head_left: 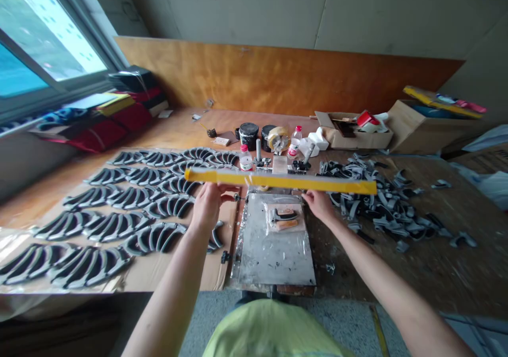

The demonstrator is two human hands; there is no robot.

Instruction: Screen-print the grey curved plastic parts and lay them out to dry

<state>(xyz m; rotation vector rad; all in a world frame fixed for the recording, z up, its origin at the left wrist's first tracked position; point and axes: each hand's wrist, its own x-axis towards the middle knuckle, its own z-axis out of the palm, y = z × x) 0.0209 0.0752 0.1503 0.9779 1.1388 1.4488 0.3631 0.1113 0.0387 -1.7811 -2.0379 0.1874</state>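
Note:
A long flat frame with a yellow edge point(278, 180), seen nearly edge-on, is raised above the metal base plate point(254, 251). My left hand point(209, 202) is at its underside left of the middle, thumb and fingers pointing inward. Further right, my right hand point(318, 204) is at the same edge with its fingers drawn together. The frame hides part of both hands' grip. Below, a dark curved piece with a grey rim point(283, 217) lies in a small pale holder point(271, 225) on the plate, with tan blocks point(286, 223) beside it.
Rows of curved grey-black pieces point(115, 230) cover cardboard on the left. A loose heap of similar pieces point(389, 203) lies on the right. Black tubs point(248, 134), red-capped bottles point(245, 160), a tape roll point(278, 139) and an open carton point(357, 137) stand behind.

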